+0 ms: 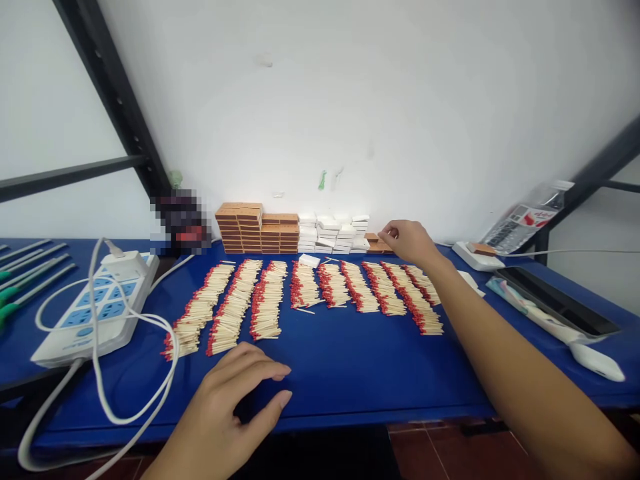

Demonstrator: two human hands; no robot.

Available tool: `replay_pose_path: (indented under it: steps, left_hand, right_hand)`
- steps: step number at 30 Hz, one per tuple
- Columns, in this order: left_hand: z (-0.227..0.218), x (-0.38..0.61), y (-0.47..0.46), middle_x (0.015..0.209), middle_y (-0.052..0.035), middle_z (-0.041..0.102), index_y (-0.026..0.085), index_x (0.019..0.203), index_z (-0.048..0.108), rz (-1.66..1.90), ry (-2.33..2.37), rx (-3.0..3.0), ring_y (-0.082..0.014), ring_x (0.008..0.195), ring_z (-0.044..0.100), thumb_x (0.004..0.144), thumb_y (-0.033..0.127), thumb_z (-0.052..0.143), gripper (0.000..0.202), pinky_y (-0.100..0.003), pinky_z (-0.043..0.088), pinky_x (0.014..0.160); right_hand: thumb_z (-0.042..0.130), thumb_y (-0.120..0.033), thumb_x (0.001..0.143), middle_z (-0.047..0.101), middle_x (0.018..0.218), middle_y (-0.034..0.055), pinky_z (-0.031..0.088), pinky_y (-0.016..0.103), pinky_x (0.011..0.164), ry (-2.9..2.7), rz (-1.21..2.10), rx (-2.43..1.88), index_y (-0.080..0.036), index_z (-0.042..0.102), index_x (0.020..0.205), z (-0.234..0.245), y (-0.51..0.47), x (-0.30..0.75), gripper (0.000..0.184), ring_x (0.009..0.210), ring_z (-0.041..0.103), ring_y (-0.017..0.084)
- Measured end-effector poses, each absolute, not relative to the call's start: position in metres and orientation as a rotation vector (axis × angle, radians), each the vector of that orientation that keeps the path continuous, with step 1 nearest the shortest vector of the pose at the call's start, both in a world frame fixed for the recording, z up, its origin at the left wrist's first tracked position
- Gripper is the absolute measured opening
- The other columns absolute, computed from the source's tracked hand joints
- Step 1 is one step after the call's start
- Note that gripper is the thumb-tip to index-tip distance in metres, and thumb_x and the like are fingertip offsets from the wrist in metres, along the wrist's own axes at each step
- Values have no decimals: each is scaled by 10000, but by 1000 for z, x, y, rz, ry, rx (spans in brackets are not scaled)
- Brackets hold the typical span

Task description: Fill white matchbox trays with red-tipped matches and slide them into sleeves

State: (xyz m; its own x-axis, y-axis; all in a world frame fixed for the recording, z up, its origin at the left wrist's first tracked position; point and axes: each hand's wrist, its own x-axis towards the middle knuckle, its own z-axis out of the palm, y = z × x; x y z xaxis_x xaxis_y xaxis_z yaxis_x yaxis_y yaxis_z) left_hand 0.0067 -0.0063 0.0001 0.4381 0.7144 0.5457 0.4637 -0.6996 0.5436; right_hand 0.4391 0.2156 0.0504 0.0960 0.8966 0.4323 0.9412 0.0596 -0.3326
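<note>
Beyond the match rows, my right hand [407, 240] reaches to the low stack of brown matchboxes [374, 247] by the wall, its fingers curled and pinched at the top matchbox. Whether that box is lifted cannot be seen. Over the front of the table my left hand [235, 393] hovers with thumb and fingers apart, holding nothing. Red-headed wooden matches [267, 300] lie in several long rows between the hands and the boxes. White matchbox trays [333, 233] are stacked in the middle, and one loose white tray [309, 261] lies in front of them.
A taller pile of brown matchboxes [240, 227] stands on the blue table [340, 367], left of the trays. At left are a power strip [95, 307], looped white cable [173, 333] and green-handled tools [30, 287]. A plastic bottle [530, 217] and phone [555, 300] lie at right.
</note>
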Motion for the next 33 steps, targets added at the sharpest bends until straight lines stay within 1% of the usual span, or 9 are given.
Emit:
replay_pose_path:
  steps: [5, 9, 14, 18, 22, 27, 30, 32, 33]
  left_hand:
    - [0, 7, -7, 995, -22, 771, 291, 1166, 766, 1129, 994, 2380, -189, 950, 716, 1014, 176, 733, 193, -297, 610, 845]
    - [1, 7, -6, 982, -29, 770, 275, 1150, 767, 1138, 964, 2382, -192, 942, 712, 1020, 168, 726, 173, -303, 605, 843]
    - [-1, 7, -5, 981, -20, 765, 279, 1155, 764, 1137, 952, 2387, -183, 942, 709, 1028, 178, 728, 167, -298, 601, 842]
    - [-2, 6, -5, 975, -18, 764, 281, 1142, 765, 1158, 952, 2386, -184, 938, 710, 1028, 185, 728, 153, -302, 602, 838]
    - [-1, 6, -6, 979, -24, 775, 276, 1130, 771, 1148, 947, 2375, -194, 937, 716, 1029, 194, 727, 137, -321, 608, 852]
    - [-2, 5, -6, 997, -20, 780, 282, 1149, 768, 1159, 946, 2370, -194, 952, 719, 1030, 196, 727, 153, -324, 608, 855]
    - [-3, 6, -5, 1009, -13, 782, 288, 1167, 761, 1166, 949, 2375, -189, 965, 721, 1029, 194, 729, 171, -322, 609, 863]
    - [-2, 6, -4, 1012, -10, 782, 291, 1168, 757, 1158, 952, 2388, -190, 972, 721, 1031, 200, 727, 167, -324, 609, 868]
    - [-2, 6, -4, 1012, -8, 782, 292, 1167, 754, 1150, 956, 2397, -191, 975, 722, 1034, 207, 726, 160, -328, 610, 870]
  right_hand:
    - [635, -337, 1007, 781, 839, 75, 447, 326, 711, -2031, 28, -1645, -192, 776, 903, 57, 202, 387, 228, 769, 675, 206]
    - [682, -407, 1019, 799, 900, 65, 458, 304, 719, -2198, 169, -1508, -195, 789, 929, 56, 197, 339, 254, 813, 691, 196]
    - [814, -382, 950, 830, 1083, 99, 509, 304, 801, -2270, 304, -1477, -180, 783, 1058, 50, 210, 300, 231, 944, 736, 224]
    - [892, -322, 878, 826, 1070, 107, 532, 300, 793, -2273, 404, -1508, -158, 751, 1120, 43, 221, 293, 324, 910, 742, 220]
    - [845, -319, 908, 805, 1110, 130, 544, 321, 813, -2223, 457, -1513, -146, 733, 1166, 44, 222, 297, 330, 924, 730, 225]
    - [717, -444, 995, 781, 1142, 142, 556, 342, 845, -2196, 562, -1438, -152, 747, 1214, 66, 195, 309, 366, 990, 706, 235]
    - [644, -554, 1019, 763, 1097, 99, 536, 324, 766, -2262, 882, -1347, -189, 755, 1230, 80, 161, 316, 436, 886, 666, 202]
    - [650, -601, 1001, 736, 976, 63, 501, 309, 676, -2255, 1182, -1365, -203, 748, 1198, 85, 136, 315, 455, 749, 601, 170]
    - [658, -618, 991, 712, 907, 45, 488, 303, 654, -2244, 1314, -1371, -207, 747, 1136, 85, 125, 313, 444, 710, 573, 159]
